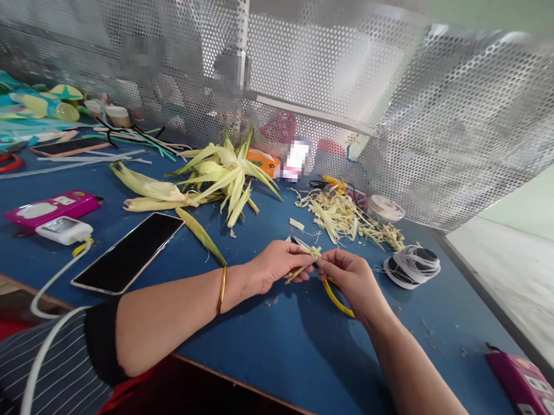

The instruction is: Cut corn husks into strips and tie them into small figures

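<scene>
Both my hands meet over the blue table (268, 333) at its middle. My left hand (277, 266) pinches a thin pale strip of corn husk (308, 252). My right hand (350, 277) pinches the same strip from the other side and also holds yellow-handled scissors (336, 299), whose loop hangs below the fingers. A gold bangle sits on my left wrist. A pile of whole green-yellow husk leaves (212, 178) lies beyond my left hand. A heap of shredded husk strips (347, 219) lies beyond my right hand.
A black phone (129, 251) lies left of my arm, with a white power bank (64, 229) and a pink box (52, 207) further left. A spool of white cord (413, 264) sits to the right. Another pink box (527, 389) lies bottom right. A perforated metal screen (407, 115) backs the table.
</scene>
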`<state>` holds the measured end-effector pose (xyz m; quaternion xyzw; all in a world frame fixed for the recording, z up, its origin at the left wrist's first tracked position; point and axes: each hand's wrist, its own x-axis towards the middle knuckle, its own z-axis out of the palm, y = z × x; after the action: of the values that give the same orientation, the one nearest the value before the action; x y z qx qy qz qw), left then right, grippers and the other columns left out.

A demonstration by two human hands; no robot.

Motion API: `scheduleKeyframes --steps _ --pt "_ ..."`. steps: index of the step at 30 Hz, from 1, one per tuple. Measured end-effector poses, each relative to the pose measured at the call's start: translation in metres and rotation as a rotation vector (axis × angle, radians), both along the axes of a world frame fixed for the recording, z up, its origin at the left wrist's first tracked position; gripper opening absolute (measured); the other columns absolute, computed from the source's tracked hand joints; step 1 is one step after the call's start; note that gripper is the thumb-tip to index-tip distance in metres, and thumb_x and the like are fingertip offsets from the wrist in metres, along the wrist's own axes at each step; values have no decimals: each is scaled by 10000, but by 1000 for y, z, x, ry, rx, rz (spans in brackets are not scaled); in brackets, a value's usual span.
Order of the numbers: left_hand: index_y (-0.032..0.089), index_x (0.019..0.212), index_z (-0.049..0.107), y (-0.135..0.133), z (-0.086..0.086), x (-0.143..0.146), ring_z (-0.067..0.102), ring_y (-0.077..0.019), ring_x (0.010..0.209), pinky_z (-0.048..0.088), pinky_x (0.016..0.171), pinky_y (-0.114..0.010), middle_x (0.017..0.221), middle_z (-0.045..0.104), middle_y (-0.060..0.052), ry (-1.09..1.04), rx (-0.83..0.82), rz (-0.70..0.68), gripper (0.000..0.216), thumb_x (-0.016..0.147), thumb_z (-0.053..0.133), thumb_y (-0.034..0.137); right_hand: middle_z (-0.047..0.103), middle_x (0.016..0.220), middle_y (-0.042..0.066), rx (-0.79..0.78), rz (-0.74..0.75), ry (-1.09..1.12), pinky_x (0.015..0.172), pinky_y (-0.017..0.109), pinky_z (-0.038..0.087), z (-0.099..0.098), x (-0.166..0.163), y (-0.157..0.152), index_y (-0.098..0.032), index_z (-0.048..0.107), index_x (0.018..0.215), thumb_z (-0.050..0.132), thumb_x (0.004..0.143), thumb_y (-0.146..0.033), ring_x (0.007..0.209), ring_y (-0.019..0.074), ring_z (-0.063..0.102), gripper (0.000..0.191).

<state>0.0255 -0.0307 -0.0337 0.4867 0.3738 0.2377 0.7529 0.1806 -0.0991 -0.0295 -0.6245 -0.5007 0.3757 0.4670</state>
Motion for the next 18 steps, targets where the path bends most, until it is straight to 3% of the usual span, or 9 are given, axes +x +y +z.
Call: scheduleKeyframes --steps 5,10,13,18 --pt "105 713 704 1 2 0 565 -82 526 478 571 -236 630 661 -22 16 -26 -21 207 685 819 275 574 560 -4 68 -28 -278 525 269 346 2 3 -3 -199 622 678 635 743 -446 534 140 467 256" --pt "104 720 709 3 1 0 567 -93 551 479 577 -244 640 655 -25 -40 -130 -45 219 645 844 260 594 590 5 161 -91 -478 560 277 365 6 2 -6 -210 623 681 587 766 -355 567 153 489 173" --pt "110 741 723 3 1 0 565 -93 565 475 587 -242 660 665 -30 -45 -91 -38 238 639 848 284 629 643 14 140 -69 -372 592 281 396 9 1 -6 -207 637 720 633 751 -403 610 163 529 199" --pt "123 743 735 2 2 -2 556 -91 576 461 582 -230 667 670 -33 15 60 -70 287 658 833 378 658 741 26 16 16 -9 610 281 404 8 1 -3 -181 677 831 706 687 -577 660 163 550 423"
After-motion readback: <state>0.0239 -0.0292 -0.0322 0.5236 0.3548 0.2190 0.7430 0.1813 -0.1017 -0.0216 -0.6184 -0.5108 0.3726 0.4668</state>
